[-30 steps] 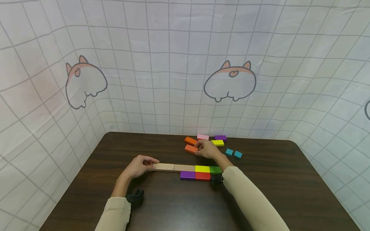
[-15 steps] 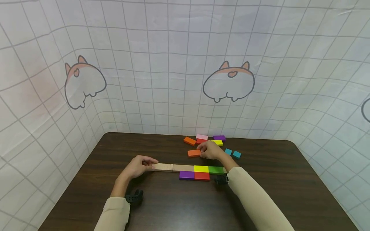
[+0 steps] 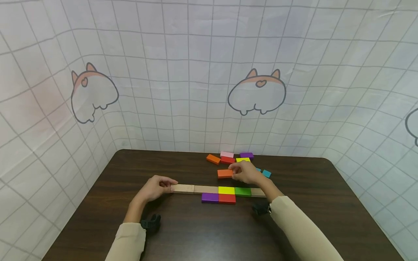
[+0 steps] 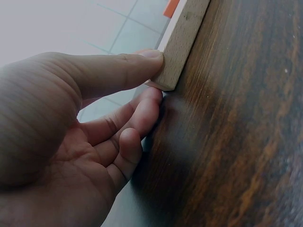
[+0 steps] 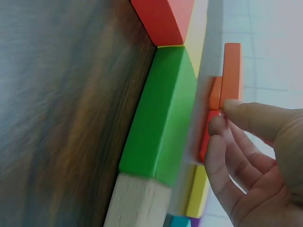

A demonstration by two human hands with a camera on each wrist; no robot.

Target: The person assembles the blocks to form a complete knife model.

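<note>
My right hand pinches the right end of an orange block between thumb and fingers, behind the row of blocks. In the right wrist view that orange block is held at its near end. At the left end of the row, my left hand grips a plain wooden block; the left wrist view shows the thumb on the block's side and fingers at its end. Rightward follow another plain block, a yellow block, a green block and a plain block.
A purple block and a red block lie along the row's near side. Farther back lie loose blocks: orange, pink, red, yellow, purple and small teal ones. A patterned cloth hangs behind the table.
My right hand has drawn the orange block rightward and toward me, turning it nearly parallel to the row. More of the row's right end shows. My left hand keeps its place.
</note>
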